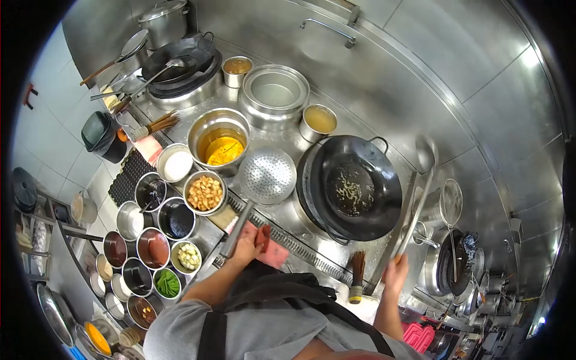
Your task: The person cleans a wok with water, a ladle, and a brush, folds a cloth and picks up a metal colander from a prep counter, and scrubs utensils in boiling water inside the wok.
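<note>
My right hand (395,273) is wrapped around the handle end of a long ladle (416,210). The ladle's bowl is raised near the steel back wall, right of a black wok (375,174). Chopped pale bits, like garlic, lie in oil at the wok's bottom. My left hand (245,245) is closed beside the handle of a round perforated skimmer (268,176). A reddish-brown piece shows at its fingers, too unclear to name. Under and beside that hand is a pink cloth (275,255). The skimmer rests left of the wok.
Left stand a pot of yellow oil (201,120), a bowl of fried golden chunks (204,192) and several sauce and ingredient pots. Behind are a lidded-rim steel pot (276,71) and a broth pot (319,120). A bamboo brush (357,276) stands near the front edge.
</note>
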`<action>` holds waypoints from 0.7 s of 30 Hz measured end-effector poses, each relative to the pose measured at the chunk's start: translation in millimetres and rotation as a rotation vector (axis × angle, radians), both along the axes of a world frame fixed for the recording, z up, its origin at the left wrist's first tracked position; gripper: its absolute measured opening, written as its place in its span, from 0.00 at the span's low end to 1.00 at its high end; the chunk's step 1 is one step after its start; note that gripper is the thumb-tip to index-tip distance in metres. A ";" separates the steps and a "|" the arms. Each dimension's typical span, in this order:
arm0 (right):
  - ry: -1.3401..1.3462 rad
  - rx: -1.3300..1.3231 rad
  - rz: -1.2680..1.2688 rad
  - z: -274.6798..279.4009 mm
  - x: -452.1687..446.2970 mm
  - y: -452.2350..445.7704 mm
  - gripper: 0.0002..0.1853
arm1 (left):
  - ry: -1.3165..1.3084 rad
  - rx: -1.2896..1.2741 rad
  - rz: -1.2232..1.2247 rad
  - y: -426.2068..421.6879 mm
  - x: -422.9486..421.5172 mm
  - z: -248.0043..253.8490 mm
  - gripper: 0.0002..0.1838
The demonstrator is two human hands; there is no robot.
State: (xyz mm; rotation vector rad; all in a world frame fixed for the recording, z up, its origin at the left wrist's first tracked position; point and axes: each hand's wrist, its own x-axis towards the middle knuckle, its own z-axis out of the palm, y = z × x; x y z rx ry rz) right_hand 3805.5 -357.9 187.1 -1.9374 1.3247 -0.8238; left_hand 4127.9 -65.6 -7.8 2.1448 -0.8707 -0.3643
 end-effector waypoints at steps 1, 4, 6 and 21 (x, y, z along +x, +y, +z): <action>-0.015 0.043 0.055 44.1 60.3 -2.9 0.14 | -0.010 -0.018 -0.017 -1.3 1.5 4.4 0.26; 0.000 -0.004 0.251 115.6 214.5 -45.0 0.23 | 0.013 -0.062 -0.030 -0.8 3.5 -1.4 0.26; 0.115 -0.278 0.360 146.9 312.9 -76.2 0.24 | 0.035 -0.027 -0.024 -2.3 4.3 -7.4 0.26; 0.681 -0.697 0.517 171.1 437.8 -107.9 0.22 | 0.117 -0.053 0.017 -1.3 4.9 -20.6 0.26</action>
